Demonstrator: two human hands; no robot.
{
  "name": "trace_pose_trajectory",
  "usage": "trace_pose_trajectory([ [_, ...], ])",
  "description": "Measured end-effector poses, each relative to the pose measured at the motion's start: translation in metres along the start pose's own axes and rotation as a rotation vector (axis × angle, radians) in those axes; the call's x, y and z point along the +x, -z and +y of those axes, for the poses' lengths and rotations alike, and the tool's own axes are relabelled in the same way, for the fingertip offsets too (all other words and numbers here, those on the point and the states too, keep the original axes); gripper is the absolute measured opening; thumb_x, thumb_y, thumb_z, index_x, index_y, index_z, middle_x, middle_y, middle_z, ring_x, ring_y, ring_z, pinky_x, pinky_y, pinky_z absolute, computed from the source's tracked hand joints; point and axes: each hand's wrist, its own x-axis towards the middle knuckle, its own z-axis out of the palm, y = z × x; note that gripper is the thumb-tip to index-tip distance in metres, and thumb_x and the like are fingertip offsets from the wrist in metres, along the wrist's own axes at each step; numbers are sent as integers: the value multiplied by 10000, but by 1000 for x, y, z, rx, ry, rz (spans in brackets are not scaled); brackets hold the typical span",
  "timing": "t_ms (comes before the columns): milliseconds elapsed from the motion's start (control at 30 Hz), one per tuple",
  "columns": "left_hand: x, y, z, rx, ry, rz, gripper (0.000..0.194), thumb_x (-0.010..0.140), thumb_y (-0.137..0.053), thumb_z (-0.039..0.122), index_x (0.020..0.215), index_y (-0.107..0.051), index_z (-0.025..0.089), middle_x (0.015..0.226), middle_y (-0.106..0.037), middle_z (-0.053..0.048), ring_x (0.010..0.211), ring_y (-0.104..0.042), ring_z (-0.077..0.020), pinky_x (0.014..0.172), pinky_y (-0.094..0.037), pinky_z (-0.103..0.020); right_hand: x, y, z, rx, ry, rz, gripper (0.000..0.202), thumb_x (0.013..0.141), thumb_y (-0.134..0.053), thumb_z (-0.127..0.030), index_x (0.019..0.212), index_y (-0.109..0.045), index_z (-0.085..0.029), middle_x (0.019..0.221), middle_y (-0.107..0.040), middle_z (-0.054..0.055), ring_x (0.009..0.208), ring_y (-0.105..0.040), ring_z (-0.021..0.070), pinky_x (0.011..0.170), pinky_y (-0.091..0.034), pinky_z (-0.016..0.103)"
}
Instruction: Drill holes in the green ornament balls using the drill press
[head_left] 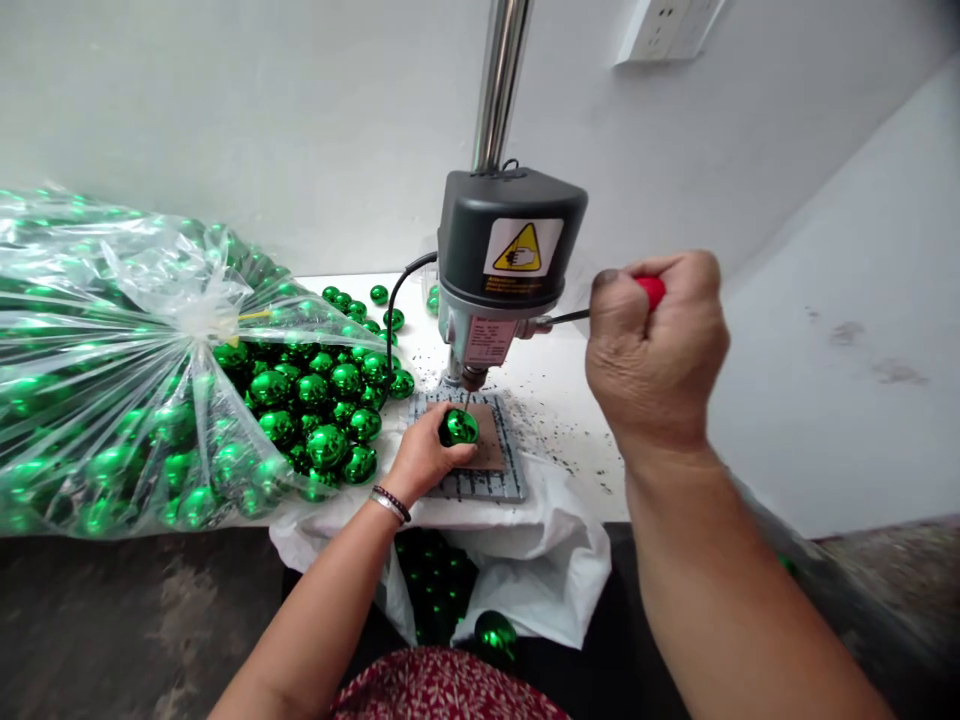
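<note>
My left hand (425, 456) is closed around a shiny green ball (460, 427), holding it beneath the bit of a small drill press (514, 240). The thin drill bit (468, 401) comes down to the top of the ball; whether it has gone in I cannot tell. Under the ball lies a brown board (491, 440) on the press's grey base plate (514, 482). On the right, my right hand (660, 350) is wrapped round the red knob (651, 292) at the end of the press's feed lever (570, 317).
A clear plastic bag (105, 400) of green balls fills the left, with loose balls (330, 445) beside it. A white sack (555, 570) with more balls hangs at the table's front edge. Dark shavings dot the white table (600, 420). A power strip (667, 28) is on the wall.
</note>
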Motion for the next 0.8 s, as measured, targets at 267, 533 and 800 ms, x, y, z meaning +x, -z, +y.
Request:
trace_pose_trajectory([
  [267,-59,29,-12,42,-136,-231,652,716,-809,271,1333,-604,218,1353,-658,-128,1211,-633,-287,1055,-504,-437,-5,-1,1,-5,47,28,159,873,-557,-307,903,-545,-152,790,-591,-19,663,-489,43,668,-420,229],
  [533,-89,51,-23,348,-90,81,426,880,-669,291,1298,-636,217,1312,-680,-117,1165,-670,-256,1028,-544,-389,-6,-2,-2,-13,12,54,101,852,-606,-256,877,-583,-160,805,-601,-26,666,-501,41,670,-428,233],
  [800,-98,86,-26,665,61,614,458,941,-561,313,1358,-568,124,1343,-633,-213,1238,-627,-318,1026,-533,-445,-13,1,-3,8,-33,28,184,863,-586,-275,986,-622,-143,868,-626,-25,742,-536,45,740,-439,272],
])
